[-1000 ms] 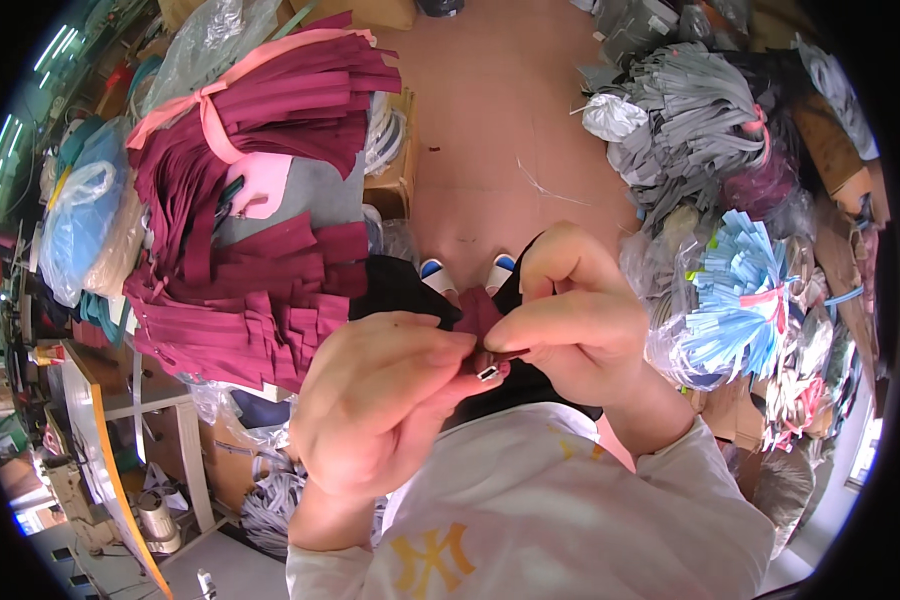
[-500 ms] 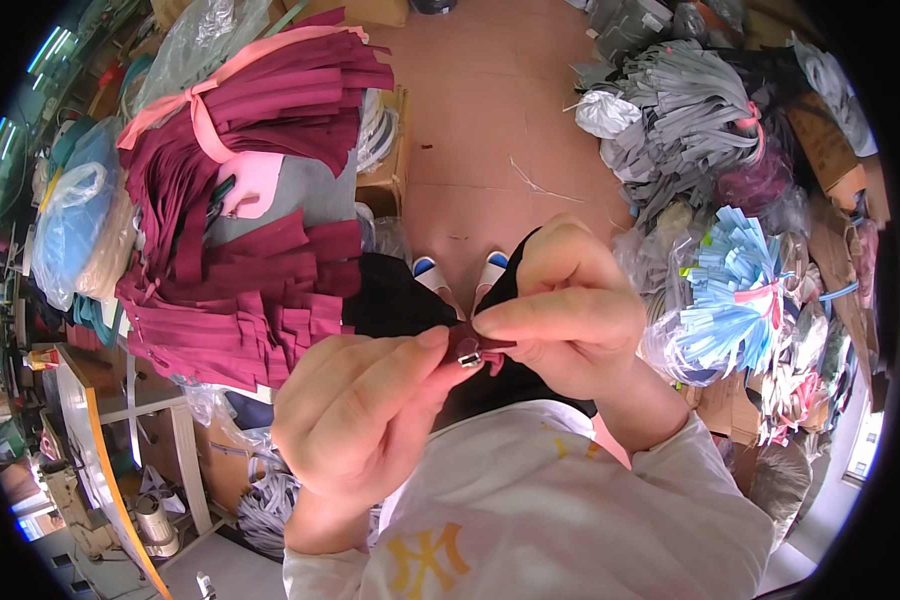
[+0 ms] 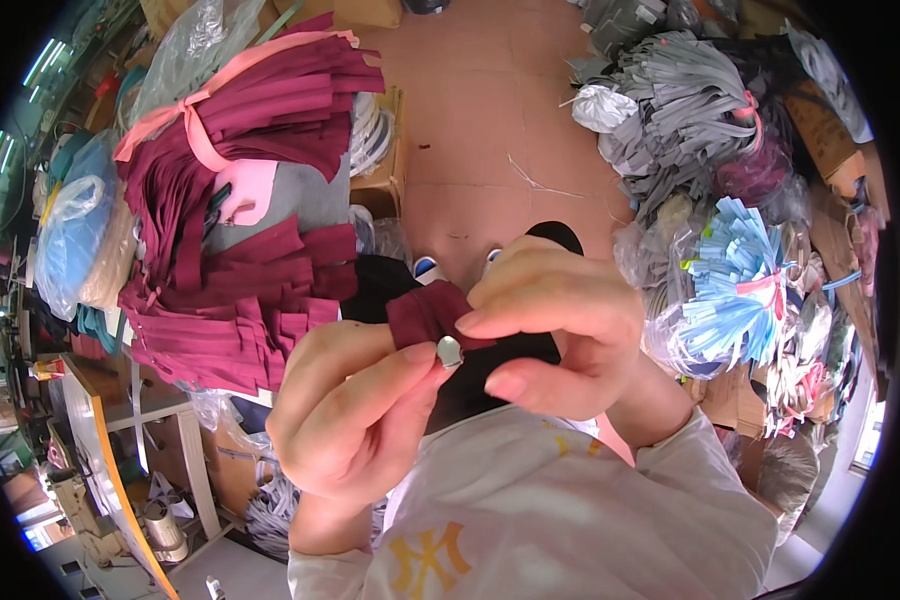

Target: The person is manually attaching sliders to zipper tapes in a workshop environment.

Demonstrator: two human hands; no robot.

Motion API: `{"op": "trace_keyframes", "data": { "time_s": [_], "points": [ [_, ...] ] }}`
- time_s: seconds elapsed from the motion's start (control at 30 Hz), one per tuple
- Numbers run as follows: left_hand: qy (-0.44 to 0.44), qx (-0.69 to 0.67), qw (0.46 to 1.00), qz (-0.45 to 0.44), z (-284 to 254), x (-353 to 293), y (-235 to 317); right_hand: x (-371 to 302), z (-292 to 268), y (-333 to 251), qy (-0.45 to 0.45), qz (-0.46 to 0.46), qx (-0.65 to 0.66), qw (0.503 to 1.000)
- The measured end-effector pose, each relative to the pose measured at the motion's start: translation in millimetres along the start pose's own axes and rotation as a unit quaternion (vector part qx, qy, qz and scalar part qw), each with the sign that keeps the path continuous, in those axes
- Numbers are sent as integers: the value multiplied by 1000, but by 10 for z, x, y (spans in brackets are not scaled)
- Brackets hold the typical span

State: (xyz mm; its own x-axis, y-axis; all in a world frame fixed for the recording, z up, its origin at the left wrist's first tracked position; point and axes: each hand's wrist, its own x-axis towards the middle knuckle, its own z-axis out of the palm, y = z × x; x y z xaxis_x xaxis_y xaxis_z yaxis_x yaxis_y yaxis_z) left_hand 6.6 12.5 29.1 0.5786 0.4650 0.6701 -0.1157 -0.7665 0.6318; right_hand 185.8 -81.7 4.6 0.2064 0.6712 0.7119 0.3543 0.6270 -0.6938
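In front of my waist, my left hand [image 3: 355, 410] pinches a small silver metal piece, which looks like a zipper slider [image 3: 450, 351], between thumb and forefinger. A maroon fabric strip [image 3: 425, 308] loops up behind the slider and lies against the left fingers. My right hand [image 3: 560, 325] is just to the right, its forefinger tip touching the strip beside the slider. Its thumb stands apart below, leaving a gap. How the strip passes through the slider is hidden by my fingers.
At left lie maroon strips [image 3: 240, 310], with an upper bundle tied by a pink band [image 3: 202, 135]. Grey strips [image 3: 680, 100] and a light blue bundle [image 3: 732, 285] are piled at right. Beyond my feet stretches the reddish floor [image 3: 470, 130]. A wood-edged table [image 3: 105, 440] stands lower left.
My right thumb and forefinger have parted from their pinch. The maroon strip now bulges up above the left fingers, and the slider has turned to show its flat silver face.
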Motion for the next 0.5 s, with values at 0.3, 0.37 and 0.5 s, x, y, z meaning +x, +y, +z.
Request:
{"op": "trace_keyframes", "data": {
  "time_s": [0.3,0.37,0.5],
  "points": [
    [10,-48,999,7,35,-64,-55,-51,42,-24,14,9,-42,999],
    [15,-64,998,1,36,-67,-54,-42,48,-31,15,0,-58,998],
    [8,-92,996,-19,14,-73,-63,-36,58,-46,20,-14,-54,998]
  ]
}}
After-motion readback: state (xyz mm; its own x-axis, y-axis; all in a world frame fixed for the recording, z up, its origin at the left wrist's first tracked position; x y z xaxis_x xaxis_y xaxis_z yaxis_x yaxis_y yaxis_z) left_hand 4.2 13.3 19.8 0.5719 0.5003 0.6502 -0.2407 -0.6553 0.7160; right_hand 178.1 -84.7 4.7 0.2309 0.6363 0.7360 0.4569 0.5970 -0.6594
